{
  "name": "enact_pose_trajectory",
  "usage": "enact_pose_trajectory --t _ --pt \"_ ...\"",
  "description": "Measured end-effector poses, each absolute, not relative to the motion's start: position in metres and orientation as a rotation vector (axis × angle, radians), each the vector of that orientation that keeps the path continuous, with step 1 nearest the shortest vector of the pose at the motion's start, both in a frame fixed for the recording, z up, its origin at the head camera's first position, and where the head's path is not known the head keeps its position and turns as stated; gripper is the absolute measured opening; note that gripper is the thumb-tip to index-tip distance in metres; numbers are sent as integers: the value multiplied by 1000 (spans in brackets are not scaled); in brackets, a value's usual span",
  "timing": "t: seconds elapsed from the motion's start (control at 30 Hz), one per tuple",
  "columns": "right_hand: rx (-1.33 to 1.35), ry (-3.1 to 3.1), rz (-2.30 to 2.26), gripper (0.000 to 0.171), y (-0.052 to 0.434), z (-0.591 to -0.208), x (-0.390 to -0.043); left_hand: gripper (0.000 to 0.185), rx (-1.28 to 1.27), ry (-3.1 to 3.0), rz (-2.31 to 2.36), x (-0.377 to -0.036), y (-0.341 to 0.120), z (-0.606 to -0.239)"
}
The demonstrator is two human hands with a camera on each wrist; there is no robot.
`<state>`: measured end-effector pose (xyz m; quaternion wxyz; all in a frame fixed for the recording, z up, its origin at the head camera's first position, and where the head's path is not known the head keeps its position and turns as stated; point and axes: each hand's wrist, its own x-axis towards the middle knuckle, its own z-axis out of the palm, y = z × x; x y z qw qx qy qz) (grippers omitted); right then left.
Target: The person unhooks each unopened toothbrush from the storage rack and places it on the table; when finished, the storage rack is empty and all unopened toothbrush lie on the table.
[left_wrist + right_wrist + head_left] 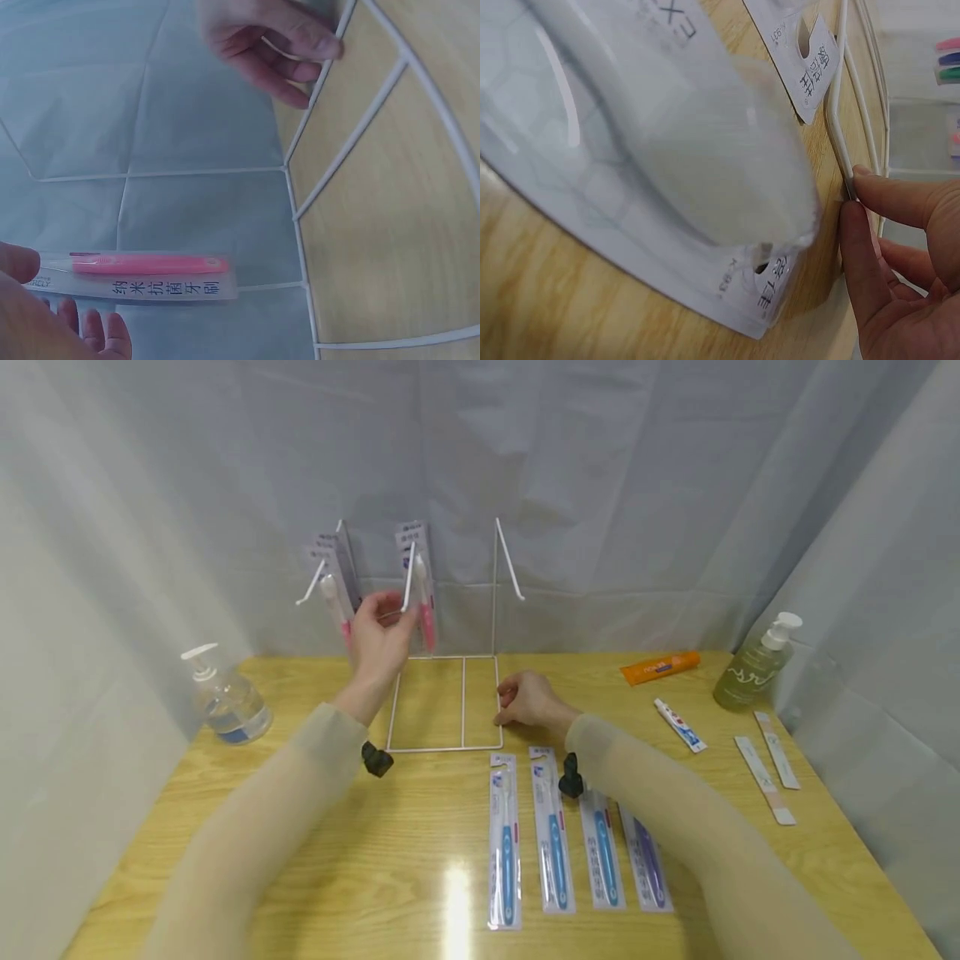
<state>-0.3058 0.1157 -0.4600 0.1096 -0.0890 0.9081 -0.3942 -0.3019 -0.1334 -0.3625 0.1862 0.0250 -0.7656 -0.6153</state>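
A white wire display rack [446,749] stands on the table with hooks at its top. My right hand [531,700] pinches the right side wire of its base between thumb and index finger, plain in the right wrist view. My left hand [380,639] is raised at the middle hook, fingers loosely bent and thumb apart from them. Just right of it hangs a packaged pink toothbrush [426,618]; in the left wrist view its pack [165,289] shows beyond the thumb. More packaged toothbrushes [330,585] hang on the left hook, partly behind the left hand.
Several packaged toothbrushes [506,843], blue and purple, lie in a row before the rack, some partly under the right sleeve. A clear pump bottle [232,706] stands left, a green one [750,672] right. An orange tube [660,667], a small toothpaste tube [680,725] and two slim packets [765,779] lie right.
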Motion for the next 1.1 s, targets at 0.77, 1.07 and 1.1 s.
enact_pose_trajectory --t 0.77,1.07,1.1 --pt "-242 2632 -1158 62 116 -457 -305 17 -78 -2142 -1662 -311 -113 -354" --pt "-258 2649 -1144 63 116 -456 -305 26 -238 -2289 -1631 -289 -112 -358" --pt "-262 2652 -1142 64 116 -456 -305 26 -242 -2320 -1658 -284 -113 -361"
